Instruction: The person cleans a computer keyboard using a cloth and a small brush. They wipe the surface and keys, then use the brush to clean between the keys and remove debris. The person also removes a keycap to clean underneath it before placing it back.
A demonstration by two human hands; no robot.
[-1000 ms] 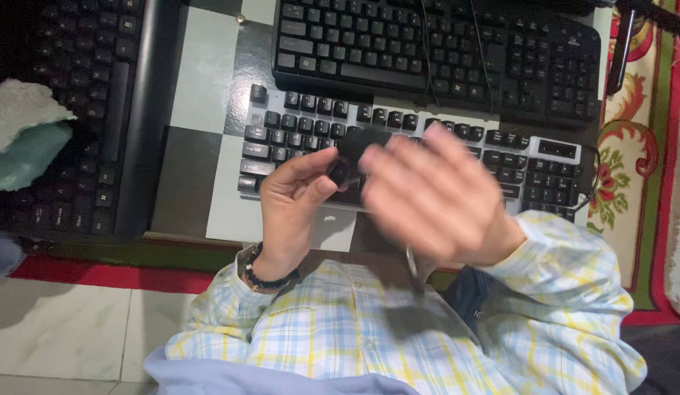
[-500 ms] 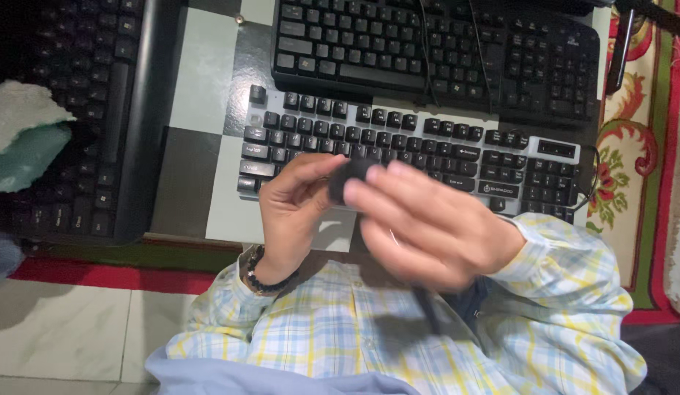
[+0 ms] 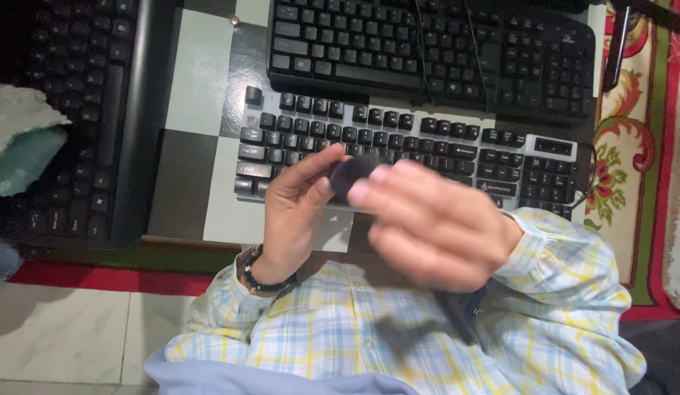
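Small and dark, the object [image 3: 352, 174] pinched between the two hands is hard to read: rounded, black, mostly covered by fingertips, and I cannot say what it is. It sits in the air just above the near edge of the silver-framed keyboard [image 3: 413, 146].

Starting at the left, a black keyboard [image 3: 76, 110] runs up the frame, its far end cut off, with a white and mint-green cloth [image 3: 21, 139] lying over its left side and cropped by the edge. Next comes the black-and-white chequered board [image 3: 197, 88] under everything. The left hand [image 3: 292, 212], a dark bead bracelet [image 3: 261, 281] at the wrist, curls narrowly around the object, thumb and forefinger closed on it. The right hand [image 3: 427, 227] is smeared by motion; its fingertips meet the object, but whether they actually grip it I cannot tell. It hides part of the silver keyboard's lower rows. Behind lies another black keyboard [image 3: 427, 55], its top cut off. Below the right hand, something thin and dark [image 3: 457, 314] blurs against the yellow-and-blue checked shirt [image 3: 340, 336]. A floral rug [image 3: 632, 146] shows at the far right.
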